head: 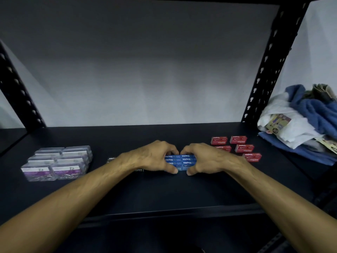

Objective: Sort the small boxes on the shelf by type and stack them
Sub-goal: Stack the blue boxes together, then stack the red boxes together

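Observation:
A tight block of several blue staple boxes (180, 161) lies in the middle of the dark shelf (164, 194). My left hand (155, 156) grips the block's left side and my right hand (204, 158) grips its right side, fingers curled over the far edge and thumbs at the near edge. Several red staple boxes (238, 147) lie loose to the right, one partly hidden behind my right hand. Clear boxes of paper clips with purple labels (58, 163) sit grouped at the left. Black staple boxes (138, 170) peek out from under my left wrist.
Black perforated uprights (269, 66) frame the shelf at both sides. A pile of blue and white cloth with tags (302, 121) sits beyond the right upright. The shelf's front lip (164, 214) runs below my forearms.

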Available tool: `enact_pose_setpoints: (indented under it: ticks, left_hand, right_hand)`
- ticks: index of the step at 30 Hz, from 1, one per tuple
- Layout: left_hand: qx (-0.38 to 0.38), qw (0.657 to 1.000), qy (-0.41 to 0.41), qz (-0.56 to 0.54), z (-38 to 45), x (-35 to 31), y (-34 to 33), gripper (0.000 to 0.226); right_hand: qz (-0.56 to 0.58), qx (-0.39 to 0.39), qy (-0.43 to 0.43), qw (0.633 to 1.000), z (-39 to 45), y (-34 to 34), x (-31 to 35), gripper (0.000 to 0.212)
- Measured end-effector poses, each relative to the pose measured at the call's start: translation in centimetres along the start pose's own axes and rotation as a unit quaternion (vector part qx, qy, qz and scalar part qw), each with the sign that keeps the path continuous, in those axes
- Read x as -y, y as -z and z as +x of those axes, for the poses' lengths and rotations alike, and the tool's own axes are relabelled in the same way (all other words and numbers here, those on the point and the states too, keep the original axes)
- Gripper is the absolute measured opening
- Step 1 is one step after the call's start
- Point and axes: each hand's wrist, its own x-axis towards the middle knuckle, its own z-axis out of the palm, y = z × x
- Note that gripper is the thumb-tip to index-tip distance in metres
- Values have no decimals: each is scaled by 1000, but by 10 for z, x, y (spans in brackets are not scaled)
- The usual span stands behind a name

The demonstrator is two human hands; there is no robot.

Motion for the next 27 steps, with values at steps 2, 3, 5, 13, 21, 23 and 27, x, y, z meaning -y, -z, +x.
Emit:
enact_pose_setpoints:
  ticks: [2, 3, 5, 13, 21, 23, 27]
  left_hand:
    - [-15, 1000, -6, 16, 0, -1, -4, 40]
    - [-22, 1000, -8, 19, -1, -1, -5, 38]
    - [-30, 999, -8, 20, -1, -1, -6, 36]
    - [-29, 999, -4, 25, -4, -5, -4, 40]
    - [-77, 996, 5, 53, -2, -14, -2, 95]
    - [-131, 990, -22, 38, 4, -25, -5, 86]
    - [-188, 979, -79, 13, 25, -56, -14, 48]
  right_hand:
    - [1, -9, 4, 1000, 0, -2, 0, 49]
    - [0, -11, 6, 1000, 1, -3, 0, 47]
    - [-5, -14, 10, 1000, 0, -3, 1, 46]
    - [-2, -21, 17, 1000, 0, -3, 0, 44]
    - [-31, -87, 27, 995, -20, 6, -9, 74]
    - [-17, -124, 12, 992, -32, 18, -19, 69]
    - [-9, -214, -24, 977, -59, 41, -42, 43]
